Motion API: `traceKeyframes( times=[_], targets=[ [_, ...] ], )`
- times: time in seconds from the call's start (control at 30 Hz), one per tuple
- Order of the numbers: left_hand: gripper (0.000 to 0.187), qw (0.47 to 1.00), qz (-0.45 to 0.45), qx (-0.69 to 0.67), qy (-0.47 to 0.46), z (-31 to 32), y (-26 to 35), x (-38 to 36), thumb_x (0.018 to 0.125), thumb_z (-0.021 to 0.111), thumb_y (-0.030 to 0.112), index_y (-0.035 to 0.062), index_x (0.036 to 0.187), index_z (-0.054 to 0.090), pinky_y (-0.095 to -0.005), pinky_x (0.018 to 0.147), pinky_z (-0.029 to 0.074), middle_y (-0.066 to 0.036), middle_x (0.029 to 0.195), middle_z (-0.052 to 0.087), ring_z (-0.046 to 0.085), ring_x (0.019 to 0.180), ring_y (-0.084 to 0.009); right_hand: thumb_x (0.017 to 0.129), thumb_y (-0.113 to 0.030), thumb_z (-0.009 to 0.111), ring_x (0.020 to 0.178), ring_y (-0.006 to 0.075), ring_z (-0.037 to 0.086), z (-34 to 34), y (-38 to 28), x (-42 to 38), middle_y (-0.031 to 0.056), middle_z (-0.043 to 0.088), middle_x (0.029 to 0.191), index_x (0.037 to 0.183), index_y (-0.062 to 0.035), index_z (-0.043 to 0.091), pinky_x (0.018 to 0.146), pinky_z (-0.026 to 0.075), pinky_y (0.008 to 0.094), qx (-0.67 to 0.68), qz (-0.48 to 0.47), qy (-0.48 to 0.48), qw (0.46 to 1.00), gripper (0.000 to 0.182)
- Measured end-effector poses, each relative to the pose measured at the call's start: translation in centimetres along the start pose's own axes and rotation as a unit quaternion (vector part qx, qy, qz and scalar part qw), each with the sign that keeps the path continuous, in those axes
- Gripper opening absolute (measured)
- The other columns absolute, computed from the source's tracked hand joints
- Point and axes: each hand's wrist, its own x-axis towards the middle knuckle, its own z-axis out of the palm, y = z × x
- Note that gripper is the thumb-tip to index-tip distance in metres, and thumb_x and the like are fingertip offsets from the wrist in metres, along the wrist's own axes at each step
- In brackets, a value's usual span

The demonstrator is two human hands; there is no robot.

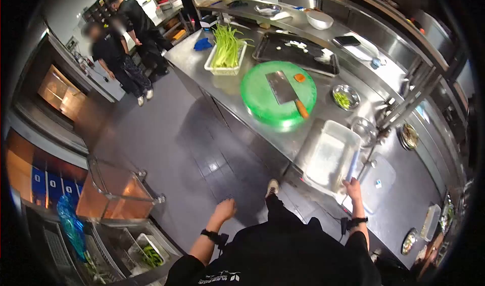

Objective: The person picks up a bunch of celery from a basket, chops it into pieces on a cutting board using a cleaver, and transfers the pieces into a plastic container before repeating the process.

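My left hand [225,210] hangs over the floor with its fingers curled in, and nothing shows in it. At the counter's near edge, my right hand [352,188] is closed around the lower end of a long blue object [353,165], beside a white rectangular tub [329,157]. Farther back, a cleaver [282,88] with a wooden handle lies on a round green board [257,96], next to a small orange piece [299,78]. A bowl of chopped greens [343,98] stands right of the board.
A white basket of long green stalks [226,51] and a dark tray [273,46] stand behind the board. Metal bowls [364,129] sit near the tub. Two people [113,53] stand at the far left. A metal-framed cart [121,192] is at the lower left.
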Motion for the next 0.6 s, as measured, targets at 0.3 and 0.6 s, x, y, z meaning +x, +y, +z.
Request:
traceKeyframes(
  times=[0.3,0.6],
  targets=[
    [0.042,0.994,-0.092,-0.056,-0.019,-5.6,-12.1,8.7,0.088,0.072,0.035,0.0032,0.114,0.064,-0.0496,0.086,0.054,-0.024,0.099,0.071,0.067,0.099,-0.0423,0.087,-0.027,0.077,0.09,0.0316,0.074,-7.1,-15.3,8.8,0.0205,0.074,0.103,0.122,0.0025,0.063,0.08,0.056,0.0395,-0.004,-0.001,0.011,1.0,0.048],
    [0.046,0.973,0.066,-0.01,0.223,-26.2,-13.2,32.2,0.085,0.072,0.016,-0.0003,0.124,0.056,-0.0507,0.099,0.046,-0.028,0.122,0.057,0.055,0.116,-0.047,0.086,-0.03,0.076,0.092,0.0334,0.072,-2.1,-35.9,13.5,0.0167,0.074,0.097,0.122,-0.0066,0.066,0.083,0.055,0.0423,-0.061,-0.132,-0.18,0.973,0.044]
  ],
)
